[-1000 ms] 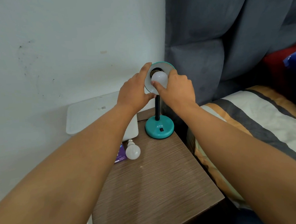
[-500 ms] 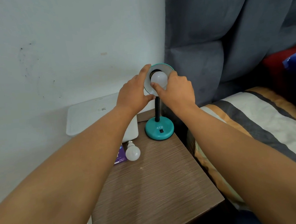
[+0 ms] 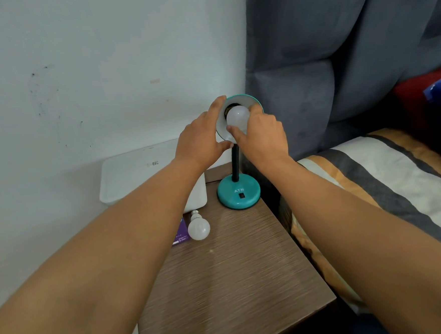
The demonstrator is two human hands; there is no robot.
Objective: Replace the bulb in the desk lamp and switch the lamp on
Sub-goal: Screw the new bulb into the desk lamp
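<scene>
A teal desk lamp stands at the back of a wooden bedside table, its round base carrying a black switch. Its shade faces me. My left hand grips the shade's left rim. My right hand holds a white bulb at the socket inside the shade, thumb and fingers around it. The bulb is unlit. A second white bulb lies loose on the table, left of the base.
A purple box lies under the loose bulb. A white flat box leans at the wall behind. The table's right edge meets a striped bed. A grey curtain hangs behind the lamp.
My right hand has turned slightly on the bulb, the thumb now lower on it. The left hand stays on the shade.
</scene>
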